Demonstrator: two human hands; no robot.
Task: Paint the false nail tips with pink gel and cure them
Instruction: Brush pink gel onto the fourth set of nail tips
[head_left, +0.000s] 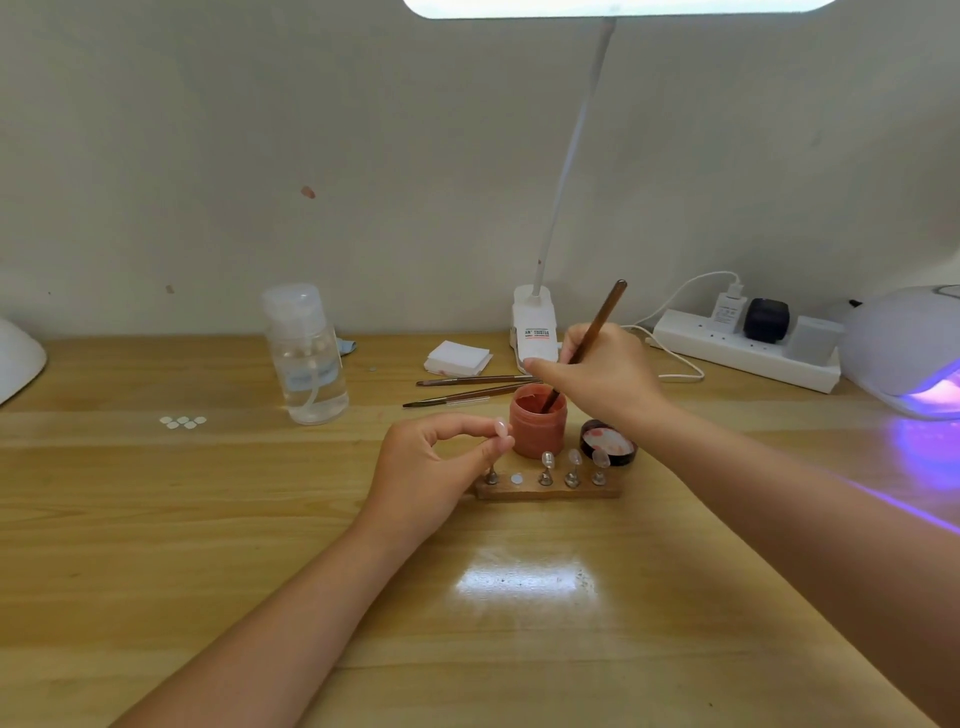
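The right hand (605, 371) grips the brush (592, 338), bristles dipped in the jar (537, 423); the tip (501, 428) (pinched by the left hand (426, 467)) sits just left.

Bench (156, 519): light wood, glossy, set against a pale wall.
Left part: clear pump bottle (306, 358), upright; small white round stickers (182, 421) in a cluster near it.
Back middle: white lamp base (535, 327); stack of white pads (457, 358) just beside it; two spare brushes (467, 389) lying flat.
Centre: pink gel jar (537, 421), open; its dark lid (608, 441) beside it; wooden holder (550, 488) with nail tips (574, 457) on small stands.
Right part: white power strip (748, 353); curing lamp (909, 348) with violet light.
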